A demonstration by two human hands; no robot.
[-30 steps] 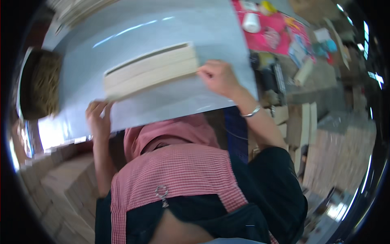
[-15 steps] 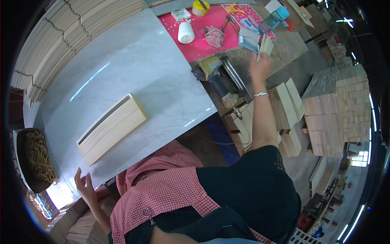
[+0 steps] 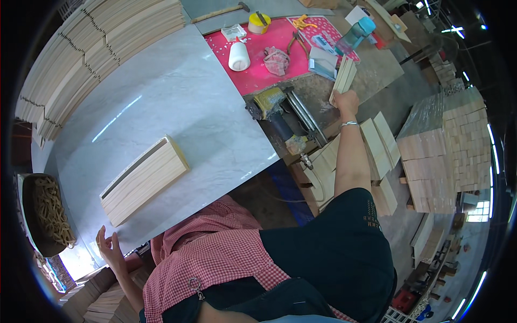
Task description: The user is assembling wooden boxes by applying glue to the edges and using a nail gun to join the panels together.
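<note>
Over on the right, the right hand (image 3: 346, 102) is closed around the near end of some thin wooden strips (image 3: 344, 76), though I can't quite tell whether they're lifted; the left hand (image 3: 111, 250) is loosely spread and empty at the front edge of the bench (image 3: 215, 116), near the pale wooden box (image 3: 145, 185) lying there, with a yellow-and-dark power tool (image 3: 279, 116) between box and strips

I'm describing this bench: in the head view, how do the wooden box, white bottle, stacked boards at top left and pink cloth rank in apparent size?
1. Stacked boards
2. Wooden box
3. White bottle and pink cloth: too alike to rank
</note>
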